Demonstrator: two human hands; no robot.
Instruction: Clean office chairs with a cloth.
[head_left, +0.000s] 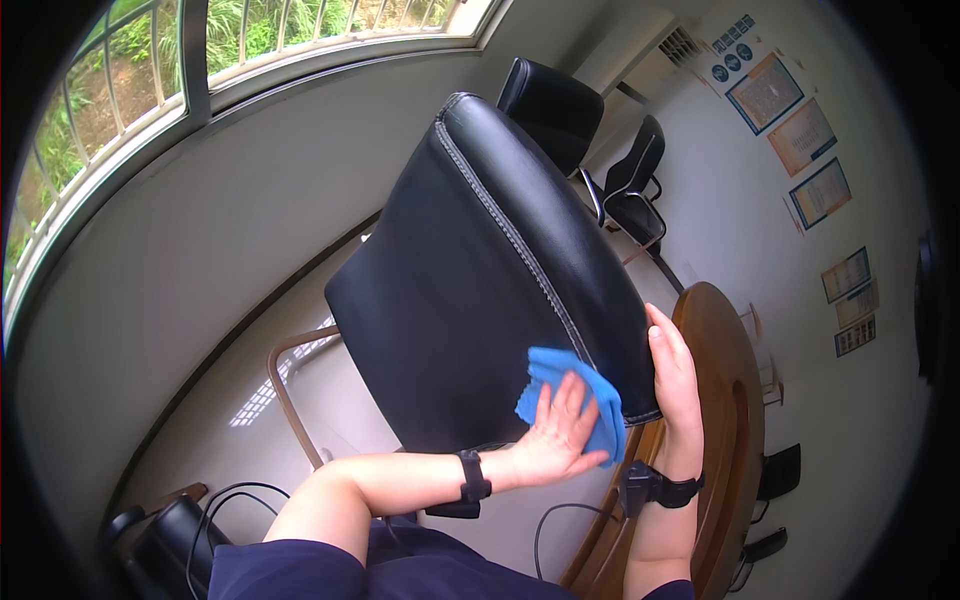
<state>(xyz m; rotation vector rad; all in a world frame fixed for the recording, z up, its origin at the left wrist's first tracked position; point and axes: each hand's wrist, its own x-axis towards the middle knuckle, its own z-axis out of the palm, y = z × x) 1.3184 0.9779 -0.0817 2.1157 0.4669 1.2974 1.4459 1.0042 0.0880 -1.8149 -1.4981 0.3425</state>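
Note:
A black leather-look chair backrest (450, 300) with a stitched seam fills the middle of the view, tilted. My left hand (559, 435) lies over a blue cloth (611, 405), fingers spread, and presses it against the lower right of the backrest, by the seam. The cloth is bunched and its edges stick out around the fingers. At the right side of the backrest, my right hand (675, 367) grips the padded edge, its fingers partly hidden around it. Each wrist wears a black strap; the right one carries a small box.
A brown wooden table (720, 420) with a curved edge runs close by my right arm. More black chairs stand beyond the backrest (555, 112) and at lower left (172, 540). Black cables (225, 491) loop near my left elbow. A barred window (195, 75) is at upper left.

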